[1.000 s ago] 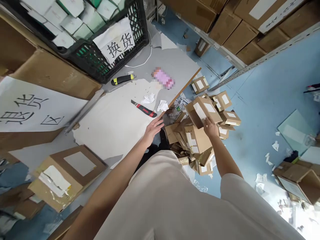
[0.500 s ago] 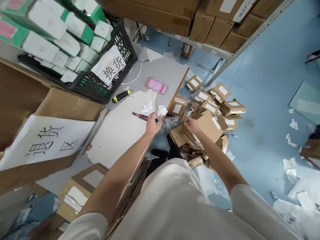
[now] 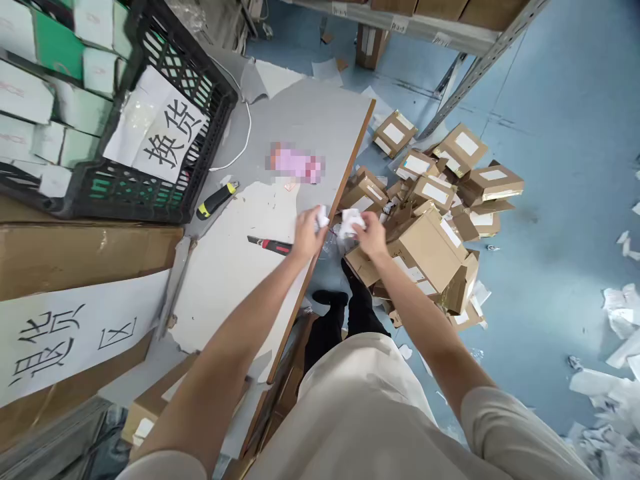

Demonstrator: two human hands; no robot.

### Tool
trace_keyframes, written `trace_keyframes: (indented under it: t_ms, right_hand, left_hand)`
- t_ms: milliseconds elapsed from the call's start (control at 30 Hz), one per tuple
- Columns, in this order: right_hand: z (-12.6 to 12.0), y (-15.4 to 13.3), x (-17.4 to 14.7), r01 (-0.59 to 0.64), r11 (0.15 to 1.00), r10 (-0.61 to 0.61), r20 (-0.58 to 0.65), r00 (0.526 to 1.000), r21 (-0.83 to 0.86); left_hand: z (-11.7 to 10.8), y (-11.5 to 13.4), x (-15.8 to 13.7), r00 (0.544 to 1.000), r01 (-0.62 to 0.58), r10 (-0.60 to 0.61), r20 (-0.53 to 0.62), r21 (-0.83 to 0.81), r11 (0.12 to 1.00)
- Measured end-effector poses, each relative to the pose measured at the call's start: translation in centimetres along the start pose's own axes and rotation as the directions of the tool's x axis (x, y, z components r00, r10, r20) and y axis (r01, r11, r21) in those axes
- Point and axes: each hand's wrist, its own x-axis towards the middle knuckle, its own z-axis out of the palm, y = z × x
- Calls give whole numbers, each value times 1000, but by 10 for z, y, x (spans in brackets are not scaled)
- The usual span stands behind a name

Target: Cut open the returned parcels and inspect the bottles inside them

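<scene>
The two hands are apart at the edge of the table (image 3: 200, 293); the left hand (image 3: 307, 235), over the tabletop, has its fingers round a white wad (image 3: 323, 217); the right hand (image 3: 371, 235), out past the edge, pinches a second wad (image 3: 350, 221), a light grip that seems enough for crumpled paper; the red cutter (image 3: 270, 245) lies near the left hand, probably for easy reach; white and green boxes (image 3: 83, 120) pack the crate (image 3: 213, 123); cartons (image 3: 425, 247) are heaped on the floor (image 3: 545, 220), their insides mostly hidden from me.
</scene>
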Motion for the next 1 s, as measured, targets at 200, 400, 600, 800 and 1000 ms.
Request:
trace_keyframes:
  t_ms: [200,400,600,800,1000]
  right_hand:
    - [-111,22,-11,143,911,-255,-258,932,-386]
    - [-7,-71,70,552,588,-523,243,817,-591]
    - [82,-108,126,657,449,-501,438,747,-606]
    - [102,-99,146,686,434,-531,449,719,-584]
    - [85,-109,121,649,532,-667,202,717,-544]
  left_hand:
    - [74,62,-3,890,37,1,456,-75,996]
    - [46,35,-17,960,86,-38,278,-161,983]
    - [12,4,-37,963,261,-235,133,-233,937]
    - [-2,-7,-62,961,278,-265,85,-291,915]
    - [-39,-9,-103,946,283,-319,-48,-355,891]
